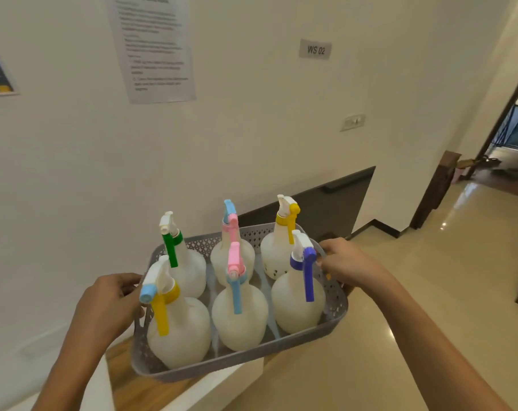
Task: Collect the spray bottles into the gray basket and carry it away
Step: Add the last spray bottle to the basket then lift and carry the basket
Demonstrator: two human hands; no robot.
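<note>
The gray basket [336, 304] is held up in front of me, tilted slightly, above the wooden table edge. Several white spray bottles stand upright inside it in two rows: one with a green trigger [189, 271], one with a yellow trigger and blue nozzle [180, 330], a pink and blue one [240, 315], a purple one [299, 301], and two more at the back. My left hand [109, 307] grips the basket's left end. My right hand [346, 265] grips its right end.
A wooden table top [133, 384] with a white edge lies below the basket. A white wall with a taped paper sheet [154, 46] and a "WS 02" label [315, 49] stands straight ahead. Glossy tiled floor [430, 292] leads right toward a doorway [507, 137].
</note>
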